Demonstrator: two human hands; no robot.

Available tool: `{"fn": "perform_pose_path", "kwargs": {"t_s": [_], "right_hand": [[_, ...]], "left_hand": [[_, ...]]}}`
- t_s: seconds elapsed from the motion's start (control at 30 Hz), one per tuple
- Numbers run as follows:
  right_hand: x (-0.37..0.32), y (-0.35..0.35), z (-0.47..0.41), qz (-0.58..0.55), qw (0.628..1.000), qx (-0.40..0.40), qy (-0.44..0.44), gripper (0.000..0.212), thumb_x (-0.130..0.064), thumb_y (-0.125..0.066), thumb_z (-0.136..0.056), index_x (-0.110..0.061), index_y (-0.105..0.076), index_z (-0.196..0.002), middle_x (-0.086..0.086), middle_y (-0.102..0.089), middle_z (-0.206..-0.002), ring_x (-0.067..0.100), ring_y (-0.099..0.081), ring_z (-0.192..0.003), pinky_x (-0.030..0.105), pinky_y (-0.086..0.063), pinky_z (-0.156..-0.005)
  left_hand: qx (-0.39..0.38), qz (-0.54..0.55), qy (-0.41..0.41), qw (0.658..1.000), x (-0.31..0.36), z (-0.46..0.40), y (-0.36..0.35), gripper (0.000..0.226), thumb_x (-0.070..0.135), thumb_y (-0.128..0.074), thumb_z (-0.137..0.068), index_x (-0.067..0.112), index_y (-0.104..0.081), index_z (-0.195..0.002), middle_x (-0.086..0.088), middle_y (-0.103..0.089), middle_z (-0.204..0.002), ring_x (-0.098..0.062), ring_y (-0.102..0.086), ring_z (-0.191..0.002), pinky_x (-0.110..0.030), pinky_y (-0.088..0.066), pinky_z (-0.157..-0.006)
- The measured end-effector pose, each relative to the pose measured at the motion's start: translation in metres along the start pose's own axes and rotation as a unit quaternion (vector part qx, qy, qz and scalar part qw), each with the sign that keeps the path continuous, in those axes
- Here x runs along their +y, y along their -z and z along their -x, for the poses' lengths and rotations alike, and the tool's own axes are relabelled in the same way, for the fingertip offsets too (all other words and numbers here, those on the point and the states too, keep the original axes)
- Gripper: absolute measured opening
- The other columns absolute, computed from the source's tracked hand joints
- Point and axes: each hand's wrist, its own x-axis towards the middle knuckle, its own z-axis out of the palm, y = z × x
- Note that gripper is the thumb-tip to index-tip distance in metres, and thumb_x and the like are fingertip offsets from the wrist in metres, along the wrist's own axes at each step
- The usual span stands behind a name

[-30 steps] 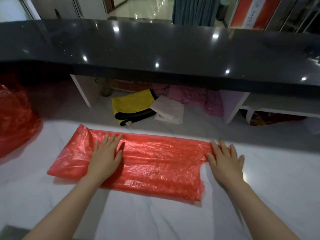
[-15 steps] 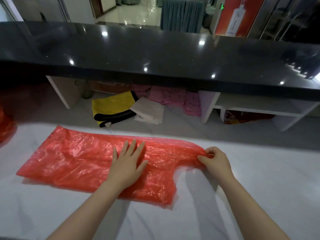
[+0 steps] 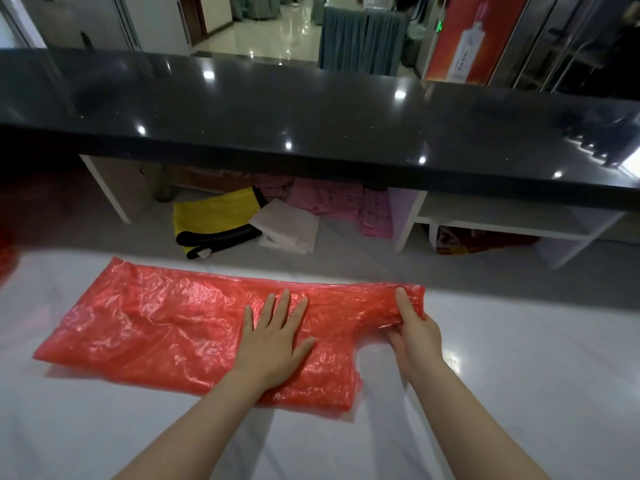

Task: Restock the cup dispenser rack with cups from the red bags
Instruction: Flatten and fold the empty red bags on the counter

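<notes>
Right hand point(image 3: 417, 336) pinches the handle end of the red bag point(image 3: 166, 327): thumb on top of the plastic, fingers curled under it, lifting that end slightly off the tabletop point(image 3: 519, 375). My left hand point(image 3: 273, 344) lies flat on the bag, fingers straight and spread, palm pressing the plastic down just left of the handle cut-out. That hand grasps nothing.

I see the bag flattened and spread lengthwise on the white marble tabletop, with its closed end at the left and its handle end at the right. It looks empty; I cannot see any cups.

Beyond the tabletop's far edge, a black counter point(image 3: 311, 109) runs across the view on a higher level. Beneath it, on the lower surface, lie a yellow-and-black cloth point(image 3: 214, 216), a folded white sheet point(image 3: 287, 226) and pink packets point(image 3: 332, 199). A red poster point(image 3: 474, 36) stands in the background at upper right.
</notes>
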Motion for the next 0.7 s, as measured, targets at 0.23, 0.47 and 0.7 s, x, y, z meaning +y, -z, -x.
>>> {"fn": "perform_pose_path", "kwargs": {"t_s": [0.23, 0.47, 0.7], "right_hand": [[-0.002, -0.017, 0.013, 0.113, 0.983, -0.056, 0.134, 0.036, -0.029, -0.076, -0.079, -0.022, -0.057, -0.108, 0.002, -0.069, -0.1, 0.018, -0.068, -0.088, 0.036, -0.057, -0.077], [-0.007, -0.036, 0.035, 0.178, 0.931, -0.179, 0.263, 0.111, -0.089, -0.065, -0.039, -0.012, -0.047, -0.117, 0.0, -0.061, -0.104, -0.001, -0.061, -0.087, 0.013, -0.049, -0.071], [0.004, -0.042, 0.02, 0.286, 0.926, -0.114, 0.22, 0.054, -0.035, -0.082, -0.071, -0.014, -0.061, -0.117, -0.004, -0.071, -0.1, 0.011, -0.067, -0.093, 0.04, -0.051, -0.092]], "left_hand": [[-0.018, 0.013, -0.006, 1.0, 0.004, -0.001, 0.003, 0.067, 0.069, -0.014, -0.091, 0.046, 0.024, -0.141, 0.003, 0.026, -0.154, -0.023, 0.026, -0.142, -0.055, 0.018, -0.11], [0.114, 0.302, -0.042, 0.946, 0.009, 0.004, 0.04, 0.051, 0.049, -0.043, -0.096, 0.037, -0.033, -0.144, 0.015, -0.026, -0.152, -0.007, -0.01, -0.144, -0.04, -0.005, -0.117], [0.099, 0.314, -0.043, 0.943, -0.01, 0.02, 0.049, 0.042, 0.028, -0.061, -0.091, 0.037, -0.052, -0.131, 0.012, -0.057, -0.121, -0.002, -0.053, -0.106, -0.028, -0.045, -0.096]]}}
